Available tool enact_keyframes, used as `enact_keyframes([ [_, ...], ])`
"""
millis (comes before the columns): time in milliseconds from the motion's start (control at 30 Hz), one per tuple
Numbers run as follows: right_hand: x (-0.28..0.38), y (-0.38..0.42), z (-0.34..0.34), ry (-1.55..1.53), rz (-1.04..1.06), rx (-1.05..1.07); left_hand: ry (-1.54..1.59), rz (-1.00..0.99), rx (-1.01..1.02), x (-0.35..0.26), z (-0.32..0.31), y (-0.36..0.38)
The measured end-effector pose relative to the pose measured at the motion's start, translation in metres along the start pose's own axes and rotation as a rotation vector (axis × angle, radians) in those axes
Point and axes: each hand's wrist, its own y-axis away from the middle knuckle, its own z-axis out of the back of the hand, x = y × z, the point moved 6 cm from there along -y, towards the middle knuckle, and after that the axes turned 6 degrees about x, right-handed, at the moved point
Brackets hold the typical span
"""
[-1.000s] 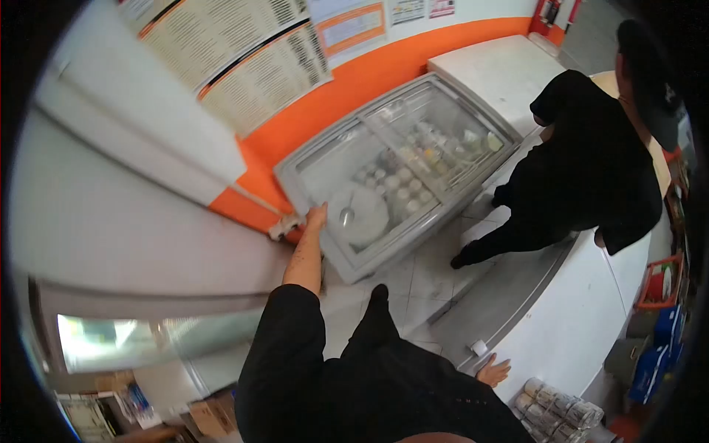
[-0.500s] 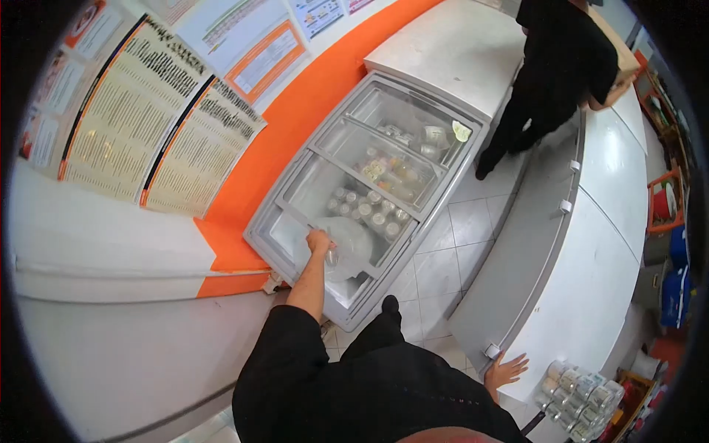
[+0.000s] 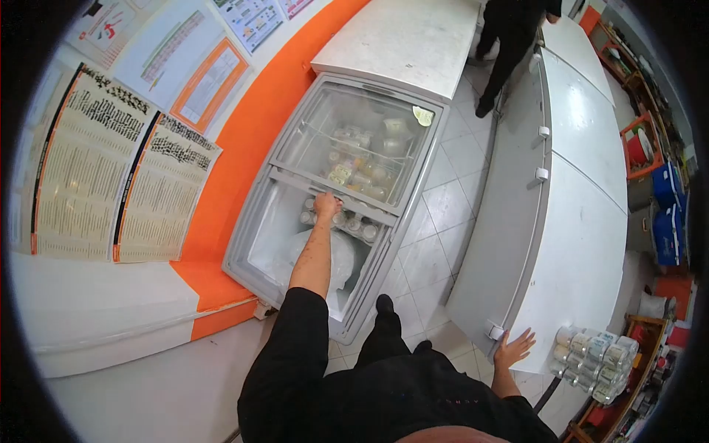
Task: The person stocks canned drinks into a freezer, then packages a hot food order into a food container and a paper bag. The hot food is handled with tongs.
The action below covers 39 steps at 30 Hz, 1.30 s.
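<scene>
My left hand (image 3: 327,205) reaches into the chest freezer (image 3: 244,258), its fingers curled on the front frame of the sliding glass lid (image 3: 362,188). Below that frame the freezer's near end is uncovered. Inside there, a white plastic bag (image 3: 332,258) lies beside several lidded containers (image 3: 362,227), partly hidden by my hand and the frame. More packages (image 3: 353,176) show dimly through the frosted glass. On the right, my right hand (image 3: 515,348) rests with spread fingers at the corner of a white chest freezer top (image 3: 572,251).
Stacked glass jars (image 3: 597,362) stand near my right hand. A tiled aisle (image 3: 436,214) runs between the freezers. At its far end stands a person in black (image 3: 509,44). Posters (image 3: 96,162) cover the left wall, and blue bins (image 3: 668,221) sit at the far right.
My left hand has pushed the glass lid away from me, uncovering the freezer's near end. The view has shifted. My right hand stays on the white top; the other person is now farther off.
</scene>
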Motion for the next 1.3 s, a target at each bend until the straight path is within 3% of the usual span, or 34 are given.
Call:
enact_keyframes([
  [67,0.000,-0.001,-0.003,-0.005,0.015,-0.018,-0.340,-0.264,-0.232,-0.005,0.004,0.017],
  [100,-0.001,0.000,-0.002,-0.022,0.035,-0.042,-0.350,-0.244,-0.224,0.011,0.000,0.021],
  [167,0.000,0.000,0.002,-0.029,0.022,-0.022,0.543,0.126,-0.161,0.074,-0.018,0.016],
  [200,-0.001,0.000,0.001,-0.028,0.013,-0.005,0.759,0.205,-0.095,0.084,-0.034,0.005],
  [233,0.000,-0.001,0.000,-0.033,0.002,0.010,0.754,0.207,-0.087,0.065,-0.050,0.008],
  [300,0.001,-0.001,0.001,-0.026,-0.014,0.017,0.852,-0.097,0.233,-0.009,-0.089,0.033],
  [433,0.004,-0.002,0.002,-0.054,0.002,-0.026,0.835,-0.061,0.236,-0.029,-0.102,0.026],
  [500,0.005,0.002,0.009,-0.071,0.036,-0.021,0.662,0.070,0.078,-0.014,-0.093,0.027],
  [533,0.007,-0.005,0.008,-0.075,0.031,-0.026,0.760,-0.004,0.268,-0.022,-0.099,0.033],
  [567,0.006,-0.009,0.006,-0.094,0.045,-0.046,0.756,-0.004,0.274,-0.025,-0.096,0.037],
  [633,0.002,0.004,0.002,-0.110,0.039,-0.026,0.300,0.178,0.167,0.000,-0.072,0.046],
  [667,0.003,-0.003,0.001,-0.113,0.010,-0.018,0.273,0.200,0.213,0.006,-0.071,0.054],
  [733,-0.007,-0.010,-0.031,-0.180,0.030,-0.086,0.055,-0.174,-0.029,-0.004,-0.047,0.063],
  [767,-0.004,-0.005,-0.013,-0.280,0.018,-0.025,-0.080,-0.298,0.059,0.034,-0.020,-0.011],
  [833,-0.012,-0.010,0.006,-0.249,0.070,0.140,-0.300,-0.569,-0.065,0.018,-0.043,0.063],
  [867,-0.021,-0.018,0.024,-0.614,0.242,0.213,-0.411,-0.695,-0.155,0.009,-0.054,0.107],
  [900,-0.025,-0.008,0.064,-0.813,0.270,0.261,-0.168,-0.708,-0.075,0.025,-0.074,0.138],
  [933,-0.030,0.002,0.111,-1.019,0.330,0.307,-0.263,-0.643,0.074,0.044,-0.091,0.169],
  [967,-0.054,0.010,0.136,-1.037,0.309,0.279,-0.352,-0.581,0.194,0.063,-0.111,0.204],
  [1033,-0.096,0.037,0.218,-0.666,0.588,-0.550,-0.306,-0.247,0.468,0.107,-0.162,0.284],
  [1100,-0.176,0.048,0.271,-0.548,0.286,-1.050,-0.464,-0.263,0.917,0.132,-0.238,0.370],
  [1167,-0.267,0.026,0.264,-0.932,-0.055,-1.282,-0.631,-0.393,1.236,0.125,-0.330,0.474],
  [1200,-0.307,0.005,0.263,-0.944,-0.045,-1.281,-0.588,-0.417,1.362,0.124,-0.372,0.512],
  [1267,-0.371,-0.061,0.199,-1.861,-0.374,-0.512,-0.564,-0.572,1.530,0.110,-0.459,0.581],
  [1300,-0.380,-0.068,0.194,-1.879,-0.378,-0.486,-0.537,-0.475,1.579,0.108,-0.500,0.610],
])
